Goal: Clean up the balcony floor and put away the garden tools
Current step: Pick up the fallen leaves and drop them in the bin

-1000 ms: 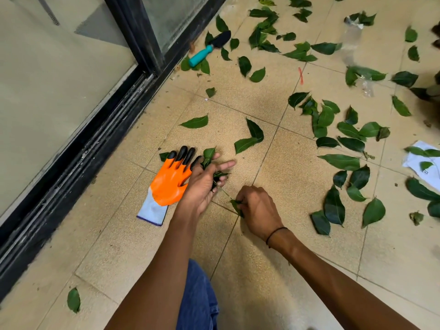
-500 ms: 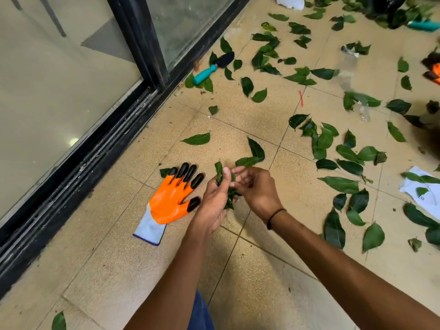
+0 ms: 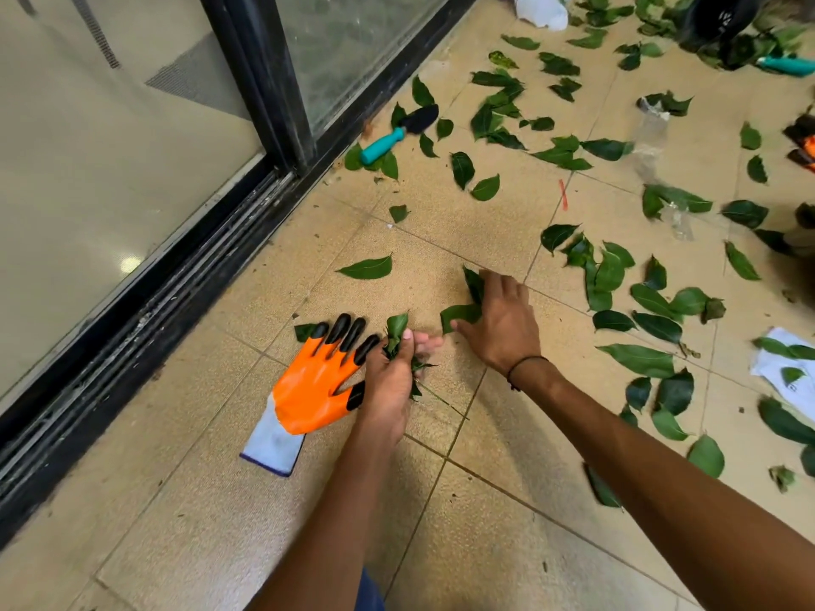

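Bunch of leaves (image 3: 399, 341): gathered in the left hand, just beside the black fingertips of the orange glove; stems and leaf tips protrude above and below the fist.
Left hand (image 3: 388, 381): grip closed round the bunch of leaves, held low over the floor.
Right hand (image 3: 502, 321): fingers spread and fairly straight, laid on two loose leaves (image 3: 461, 314) on the tile; grip wide, nothing enclosed. A dark band sits on the wrist.
Orange glove (image 3: 315, 381): flat on the floor, palm side up, black claw-type fingertips pointing away from the person, pale cuff nearest the person; its thumb side is just beside the left hand.
Single leaf (image 3: 367, 269): alone on the tile, beyond the glove, apart from both hands.
Hand trowel (image 3: 399, 127): teal handle, black blade, lying among leaves close to the door frame, well apart from the hands.
Scattered leaves (image 3: 641, 359): many, spread across the tiles to the right and far side.
Second teal handle (image 3: 787, 63): far right corner, partly cut off among leaves next to a dark pot.
Paper sheet (image 3: 783, 368): white, at the right edge, leaves lying on it.
Balcony floor (image 3: 485, 522): beige speckled tiles.
Sliding door (image 3: 282, 103): black frame and track along the left side.
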